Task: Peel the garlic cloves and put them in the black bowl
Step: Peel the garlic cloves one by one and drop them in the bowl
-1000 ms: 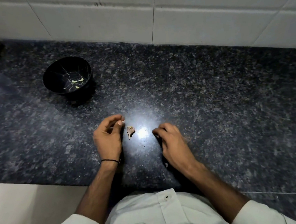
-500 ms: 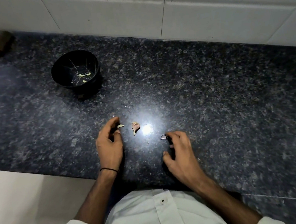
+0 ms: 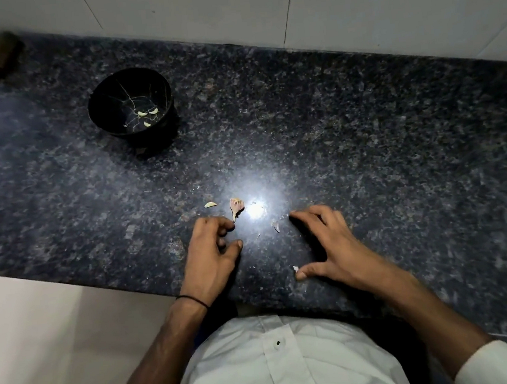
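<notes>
- Left hand (image 3: pixel 212 259): fingers loosely curled, holding nothing; index tip just short of the pinkish, skin-covered garlic clove (image 3: pixel 236 205).
- Right hand (image 3: pixel 331 246): fingers spread, empty; papery skin scraps (image 3: pixel 276 226) beside fingertips and thumb.
- Small pale peeled clove (image 3: pixel 210 204): lies left of the pinkish one.
- Round black bowl (image 3: pixel 162 129): well apart, far left; holds three peeled cloves (image 3: pixel 142 112).

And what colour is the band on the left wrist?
The band is black, head view.

Bare countertop (image 3: pixel 181 167) leads to the black bowl (image 3: pixel 131 107), with only a small clove (image 3: pixel 210 204) and a husk (image 3: pixel 237 206) lying along the way.
</notes>
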Demonstrator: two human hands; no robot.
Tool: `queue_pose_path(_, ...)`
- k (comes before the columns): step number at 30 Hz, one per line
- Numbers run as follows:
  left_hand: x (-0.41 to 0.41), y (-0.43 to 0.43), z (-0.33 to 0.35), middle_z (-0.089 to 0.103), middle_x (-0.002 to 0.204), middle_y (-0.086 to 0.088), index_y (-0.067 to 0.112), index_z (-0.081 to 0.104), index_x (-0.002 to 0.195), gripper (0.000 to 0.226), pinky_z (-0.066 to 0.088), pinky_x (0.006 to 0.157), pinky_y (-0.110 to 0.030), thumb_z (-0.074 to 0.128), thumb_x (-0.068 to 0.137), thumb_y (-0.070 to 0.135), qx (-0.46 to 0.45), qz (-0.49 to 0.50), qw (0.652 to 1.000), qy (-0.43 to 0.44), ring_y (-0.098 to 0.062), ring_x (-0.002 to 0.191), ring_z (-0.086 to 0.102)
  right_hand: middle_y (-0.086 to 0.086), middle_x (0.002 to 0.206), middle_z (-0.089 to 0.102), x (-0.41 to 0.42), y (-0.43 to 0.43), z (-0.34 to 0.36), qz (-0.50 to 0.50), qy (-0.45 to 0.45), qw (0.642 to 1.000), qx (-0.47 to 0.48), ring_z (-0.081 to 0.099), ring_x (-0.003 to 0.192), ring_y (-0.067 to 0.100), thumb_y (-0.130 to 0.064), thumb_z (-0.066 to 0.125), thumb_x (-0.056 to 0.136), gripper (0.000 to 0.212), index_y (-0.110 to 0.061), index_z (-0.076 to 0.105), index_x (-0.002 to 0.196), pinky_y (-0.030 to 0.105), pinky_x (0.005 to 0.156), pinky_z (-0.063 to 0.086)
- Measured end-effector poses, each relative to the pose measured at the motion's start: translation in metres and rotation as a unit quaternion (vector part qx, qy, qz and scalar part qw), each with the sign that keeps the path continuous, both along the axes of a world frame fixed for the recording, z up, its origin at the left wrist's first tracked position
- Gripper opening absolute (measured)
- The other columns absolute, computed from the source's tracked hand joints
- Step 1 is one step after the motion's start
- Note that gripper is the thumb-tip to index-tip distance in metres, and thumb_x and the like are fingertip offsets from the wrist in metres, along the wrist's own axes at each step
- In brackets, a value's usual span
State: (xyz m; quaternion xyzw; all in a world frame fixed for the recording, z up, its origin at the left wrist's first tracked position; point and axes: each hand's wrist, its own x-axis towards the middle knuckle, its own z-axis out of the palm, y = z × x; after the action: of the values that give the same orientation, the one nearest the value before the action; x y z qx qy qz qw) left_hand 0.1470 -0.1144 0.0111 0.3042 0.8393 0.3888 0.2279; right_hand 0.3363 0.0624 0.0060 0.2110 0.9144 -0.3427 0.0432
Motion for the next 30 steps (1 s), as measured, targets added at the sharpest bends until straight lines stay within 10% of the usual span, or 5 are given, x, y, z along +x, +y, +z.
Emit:
queue_pose_path(17, -0.007, 0.007, 0.005, 0.048, 0.091, 0.002, 0.013, 0.067, 0.092, 0.028, 0.041, 0.069, -0.005, 0.081, 0.074, -0.002, -0.007, 0.02, 0.999, -0.046, -0.001, 0.065, 0.046, 0.007, 0.124, 0.053, -0.043, -0.017, -0.009, -0.165, 0.142, 0.976, 0.029, 0.048, 0.115, 0.022, -0.019, 0.049, 0.101, 0.033, -0.007, 0.062, 0.129, 0.013, 0.102, 0.032)
queue_pose_path(21, -0.009, 0.008, 0.004, 0.049, 0.09, 0.002, 0.016, 0.067, 0.091, 0.029, 0.041, 0.068, -0.007, 0.082, 0.072, -0.001, -0.012, 0.024, 0.998, -0.053, -0.006, 0.066, 0.045, 0.01, 0.14, 0.047, -0.05, -0.033, -0.011, -0.101, 0.098, 0.986, 0.085, 0.039, 0.13, 0.023, -0.023, 0.05, 0.104, 0.041, -0.008, 0.053, 0.141, 0.035, 0.113, 0.036)
queue_pose_path(30, -0.009, 0.007, 0.004, 0.051, 0.092, -0.004, 0.017, 0.067, 0.09, 0.028, 0.04, 0.068, -0.006, 0.083, 0.073, 0.002, -0.013, 0.025, 0.999, -0.045, -0.005, 0.067, 0.047, 0.006, 0.121, 0.061, -0.024, -0.059, -0.02, 0.032, 0.171, 0.97, 0.173, 0.058, 0.108, 0.024, -0.009, 0.053, 0.093, 0.027, -0.007, 0.065, 0.117, 0.034, 0.09, 0.053)
